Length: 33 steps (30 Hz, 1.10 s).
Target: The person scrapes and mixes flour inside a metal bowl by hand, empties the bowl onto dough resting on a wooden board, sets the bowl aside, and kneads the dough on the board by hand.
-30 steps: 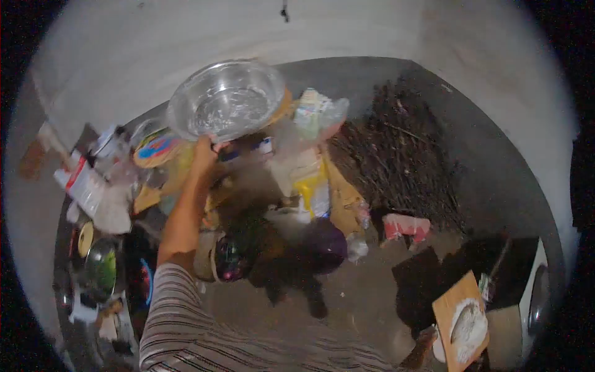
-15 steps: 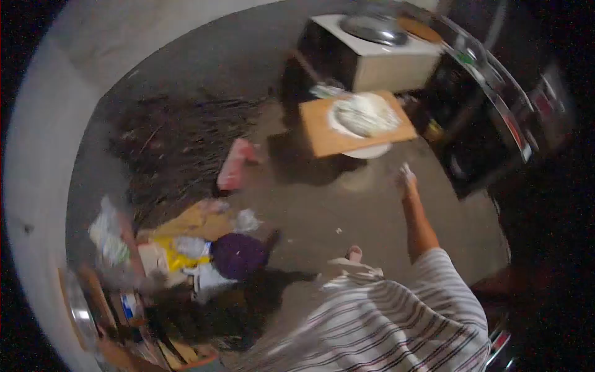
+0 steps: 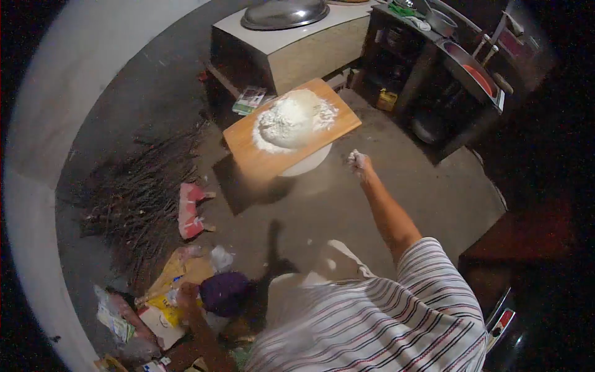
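Floured right hand (image 3: 358, 162) raised near wooden board (image 3: 248, 155), dough mound (image 3: 290, 121) on it, left hand (image 3: 186, 296) low among packets (image 3: 164, 307), twig pile (image 3: 139, 192) beside
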Tool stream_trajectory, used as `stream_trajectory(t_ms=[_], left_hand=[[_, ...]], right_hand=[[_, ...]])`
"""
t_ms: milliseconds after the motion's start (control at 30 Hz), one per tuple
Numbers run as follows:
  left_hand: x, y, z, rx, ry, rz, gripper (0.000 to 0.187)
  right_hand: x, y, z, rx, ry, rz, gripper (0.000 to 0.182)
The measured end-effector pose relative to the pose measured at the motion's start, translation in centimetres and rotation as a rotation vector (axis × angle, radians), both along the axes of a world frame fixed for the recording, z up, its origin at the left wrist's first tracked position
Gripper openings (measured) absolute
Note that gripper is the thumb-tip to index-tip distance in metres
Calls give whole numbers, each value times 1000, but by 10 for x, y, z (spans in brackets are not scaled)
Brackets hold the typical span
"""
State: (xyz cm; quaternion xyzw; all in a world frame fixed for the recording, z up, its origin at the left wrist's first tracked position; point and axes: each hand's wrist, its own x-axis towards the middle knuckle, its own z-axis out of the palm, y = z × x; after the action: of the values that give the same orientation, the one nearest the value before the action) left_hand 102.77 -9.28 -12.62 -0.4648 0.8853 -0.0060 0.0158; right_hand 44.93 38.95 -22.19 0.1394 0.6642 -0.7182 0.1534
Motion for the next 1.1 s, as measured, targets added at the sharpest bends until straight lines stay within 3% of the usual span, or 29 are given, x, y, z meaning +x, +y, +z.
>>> stream_trajectory(t_ms=[67,100,167,200,267,333,400,467,533,600,633,667,700,767,833,933,967,1000,1067,1100], left_hand=[[-64,1,-23,-41,-411,-29,25],[-97,-12,-36,-99,-471,-131,24],[-163,-14,-54,92,613,-706,27],[-205,-16,-60,105,616,-698,27],[-302,-8,-52,1245,761,168,30],[-388,17,-46,1134,732,-11,29],[-459,23,-82,753,695,-470,23],[-520,31,-100,706,495,-611,33],[-588,83,34,577,-121,-864,39],[-630,86,41,969,40,-522,50],[-645,83,9,982,28,-512,50],[-658,85,-46,811,136,-616,58],[-670,86,-87,633,244,-708,67],[-694,92,-124,644,245,-730,76],[-712,107,-146,661,241,-747,85],[-738,117,-165,450,294,-644,96],[-747,116,-165,454,252,-593,98],[-753,118,-160,466,207,-544,100],[-764,120,-141,485,179,-566,101],[-767,120,-143,538,229,-527,99]], right_hand=[[-20,-10,0,-562,-106,81,24],[-32,-22,-8,-555,-108,74,24],[-62,-38,-21,-414,-112,118,20],[-70,-49,-12,-399,-115,120,20],[-75,-71,17,-88,51,94,15],[-99,-92,25,-63,78,93,13],[-120,-111,24,-133,61,113,11],[-143,-131,20,-191,41,144,9],[-166,-155,10,-242,11,183,8],[-185,-177,3,-248,-19,200,8],[-193,-191,-1,-220,12,228,8],[-201,-202,-7,-191,40,259,9],[-209,-212,-16,-361,-31,202,12],[-232,-228,-32,-277,19,252,13],[-257,-238,-38,-94,80,344,17],[-298,-246,-76,-24,100,392,19],[-303,-254,-69,-213,-87,291,16],[-304,-249,-108,-206,-105,296,16],[-301,-232,-207,187,942,785,32],[-292,-239,-189,682,1014,873,21]])
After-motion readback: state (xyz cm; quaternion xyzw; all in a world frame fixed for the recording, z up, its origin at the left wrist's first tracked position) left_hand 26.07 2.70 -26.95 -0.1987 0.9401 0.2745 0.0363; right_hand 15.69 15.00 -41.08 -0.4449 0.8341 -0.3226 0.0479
